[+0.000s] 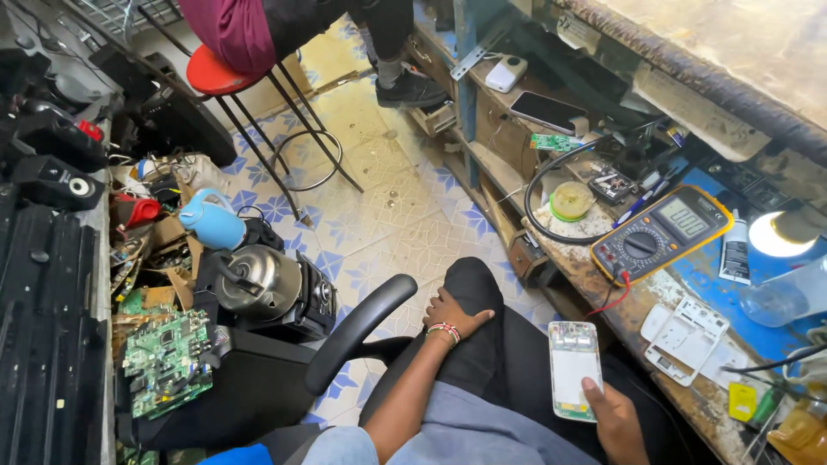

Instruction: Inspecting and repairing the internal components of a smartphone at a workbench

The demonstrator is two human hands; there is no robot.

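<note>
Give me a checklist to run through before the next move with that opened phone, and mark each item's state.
1. Grip on the phone: ok. The right hand holds its lower end, open side up.
2. Left hand free: ok. It rests on the knee, holding nothing.
3. Back cover within reach: ok. It lies on the bench beside the phone.
4. Multimeter at hand: ok. It lies on the bench; whether it is switched on, cannot tell.
5. Light: ok. The lamp is lit.
6. Bare space on the bench: not ok. Parts and tools crowd it.
</note>
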